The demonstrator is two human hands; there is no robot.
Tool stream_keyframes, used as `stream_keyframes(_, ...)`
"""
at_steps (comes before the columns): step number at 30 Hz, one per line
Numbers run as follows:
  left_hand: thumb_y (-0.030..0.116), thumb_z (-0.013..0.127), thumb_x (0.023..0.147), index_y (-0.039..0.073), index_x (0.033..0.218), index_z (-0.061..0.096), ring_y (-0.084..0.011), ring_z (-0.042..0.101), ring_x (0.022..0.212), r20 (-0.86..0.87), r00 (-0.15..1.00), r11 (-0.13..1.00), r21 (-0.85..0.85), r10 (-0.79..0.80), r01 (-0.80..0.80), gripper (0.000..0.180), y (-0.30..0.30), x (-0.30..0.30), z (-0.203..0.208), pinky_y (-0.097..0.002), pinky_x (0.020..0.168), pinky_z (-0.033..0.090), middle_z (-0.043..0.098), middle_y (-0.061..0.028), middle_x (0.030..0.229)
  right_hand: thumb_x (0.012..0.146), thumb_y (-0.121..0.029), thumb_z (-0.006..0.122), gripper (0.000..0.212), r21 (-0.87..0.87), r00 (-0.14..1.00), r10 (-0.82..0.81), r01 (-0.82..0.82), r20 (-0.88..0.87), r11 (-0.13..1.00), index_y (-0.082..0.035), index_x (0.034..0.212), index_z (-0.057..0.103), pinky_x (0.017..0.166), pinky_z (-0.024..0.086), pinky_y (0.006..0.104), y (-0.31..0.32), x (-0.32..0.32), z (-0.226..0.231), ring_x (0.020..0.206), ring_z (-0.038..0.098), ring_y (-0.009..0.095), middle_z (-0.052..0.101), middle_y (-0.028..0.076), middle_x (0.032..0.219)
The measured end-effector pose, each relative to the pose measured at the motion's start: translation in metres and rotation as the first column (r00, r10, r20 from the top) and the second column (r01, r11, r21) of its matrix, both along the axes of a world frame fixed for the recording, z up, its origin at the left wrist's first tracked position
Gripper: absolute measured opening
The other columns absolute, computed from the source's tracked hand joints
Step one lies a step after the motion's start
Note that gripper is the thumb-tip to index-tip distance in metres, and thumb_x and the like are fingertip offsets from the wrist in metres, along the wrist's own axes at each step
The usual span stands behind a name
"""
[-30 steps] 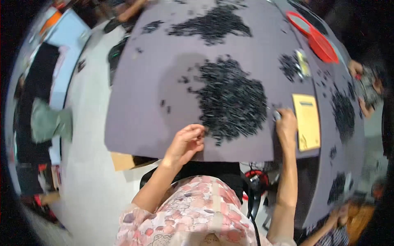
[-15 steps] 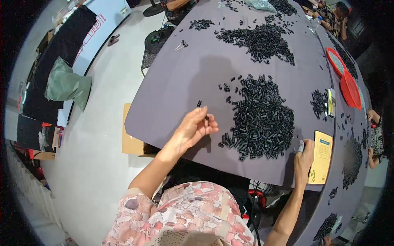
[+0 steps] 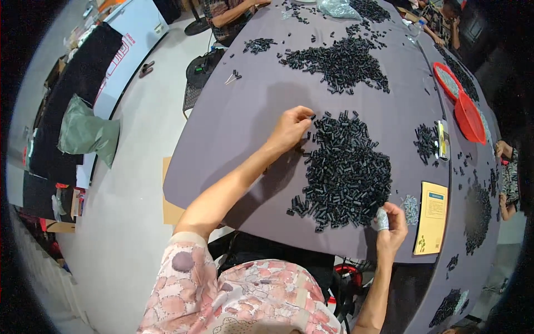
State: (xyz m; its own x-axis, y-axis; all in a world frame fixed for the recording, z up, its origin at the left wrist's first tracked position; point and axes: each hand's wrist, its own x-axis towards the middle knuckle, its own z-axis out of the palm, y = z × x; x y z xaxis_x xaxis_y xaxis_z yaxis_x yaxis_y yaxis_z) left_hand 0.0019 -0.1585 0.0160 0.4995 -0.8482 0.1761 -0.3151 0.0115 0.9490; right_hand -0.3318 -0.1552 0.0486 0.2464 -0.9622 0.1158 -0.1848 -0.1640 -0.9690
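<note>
A large heap of small black cylindrical pieces (image 3: 347, 172) lies on the grey-covered table (image 3: 222, 150) in front of me. My left hand (image 3: 292, 129) reaches to the heap's far left corner, thumb and fingers pinched around one small black cylinder (image 3: 312, 117). At the heap's near right edge is my right hand (image 3: 392, 227), its thumb wrapped in whitish tape. Its fingers are bent and drawn together; whatever they hold is too small to make out. Just beyond that hand sits a little pile of pale, clear-looking bits (image 3: 411, 209).
A yellow booklet (image 3: 431, 217) lies right of the pale pile. Farther off are another black heap (image 3: 347, 61), a smaller cluster (image 3: 426, 143), a red basket (image 3: 470, 118) and a clear plastic bag (image 3: 338, 8). Other people sit around the table.
My left hand has moved forward and right, to the heap's far left corner. The right hand has shifted left and nearer to me, uncovering the pale pile. The view has shifted slightly.
</note>
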Motion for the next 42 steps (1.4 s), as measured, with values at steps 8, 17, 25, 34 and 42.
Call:
stream_keyframes(8,-0.006,0.054,0.072,0.007,0.092,0.069,-0.0316,0.056,0.077,0.641,0.763,0.997,0.048,-0.081,0.066,0.029,-0.077,0.011,-0.015,-0.0396,0.072,0.048,0.052,-0.0148,0.086,0.075,0.014,0.05,0.024,-0.126,0.996,0.033,-0.044,-0.085,0.991,0.002,0.094,0.059,0.064,0.047,0.0225,-0.003,-0.009,-0.004,0.069,0.056,0.011,0.057,0.005,0.084)
stream_keyframes(17,-0.003,0.056,0.072,0.001,0.087,0.067,-0.0342,0.062,0.082,0.433,0.858,0.948,0.268,-0.276,0.171,0.019,-0.095,0.02,-0.016,-0.0402,0.072,0.049,0.061,-0.0198,0.082,0.074,0.011,0.055,0.018,-0.109,0.994,0.075,-0.083,-0.076,0.991,-0.001,0.088,0.057,0.068,0.042,0.0227,0.008,-0.003,-0.003,0.078,0.052,0.013,0.055,0.007,0.089)
stream_keyframes(25,-0.001,0.054,0.076,0.001,0.091,0.061,-0.0315,0.059,0.086,0.558,0.81,0.974,0.217,-0.182,0.069,0.017,-0.075,0.005,-0.014,-0.038,0.075,0.048,0.059,-0.0175,0.089,0.074,0.01,0.053,0.023,-0.087,0.982,0.179,-0.184,-0.061,0.979,-0.001,0.092,0.061,0.069,0.043,0.0247,0.036,0.009,0.002,0.078,0.054,0.016,0.058,0.007,0.089)
stream_keyframes(34,0.006,0.061,0.086,0.006,0.1,0.054,-0.0053,0.049,0.063,-0.46,0.853,0.967,-0.062,-0.246,0.245,0.016,0.058,-0.074,0.021,-0.0205,0.054,0.041,0.056,0.0006,0.082,0.075,0.012,0.039,0.033,-0.012,0.932,0.36,-0.36,0.041,0.933,0.003,0.099,0.061,0.075,0.053,0.0289,0.035,0.046,0.011,0.086,0.058,0.019,0.056,0.012,0.098)
stream_keyframes(42,0.001,0.063,0.084,0.001,0.101,0.06,-0.0035,0.049,0.063,-0.59,0.801,0.995,-0.042,-0.102,0.096,0.017,0.12,-0.111,0.025,-0.0184,0.054,0.041,0.06,0.0008,0.081,0.064,0.015,0.042,0.041,-0.135,0.914,0.403,-0.394,0.045,0.909,0.002,0.098,0.061,0.075,0.049,0.0287,0.034,0.082,0.01,0.08,0.061,0.023,0.06,0.013,0.089)
